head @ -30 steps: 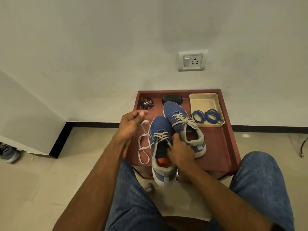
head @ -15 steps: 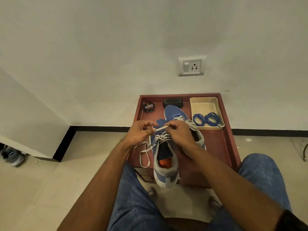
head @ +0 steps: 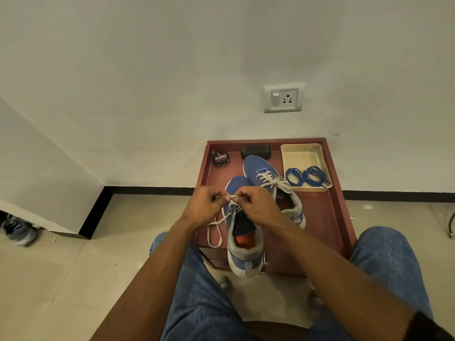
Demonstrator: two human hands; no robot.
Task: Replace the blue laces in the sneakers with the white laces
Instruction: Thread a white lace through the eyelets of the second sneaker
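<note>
Lacing was nearly done: both hands met over the near sneaker (head: 242, 232) at the desk (head: 322, 217) front edge, left hand (head: 205, 209) and right hand (head: 256, 205) fingers pinching the white lace (head: 230, 198) ends, probably tying next. Blue laces (head: 306, 175) sat in the tray (head: 301, 153) at 1 o'clock. A second earlier the hands were apart

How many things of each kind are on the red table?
Blue sneakers: 2
Blue lace bundles: 2
Beige tray: 1
Polish tin: 1
Black case: 1
Total: 7
</note>
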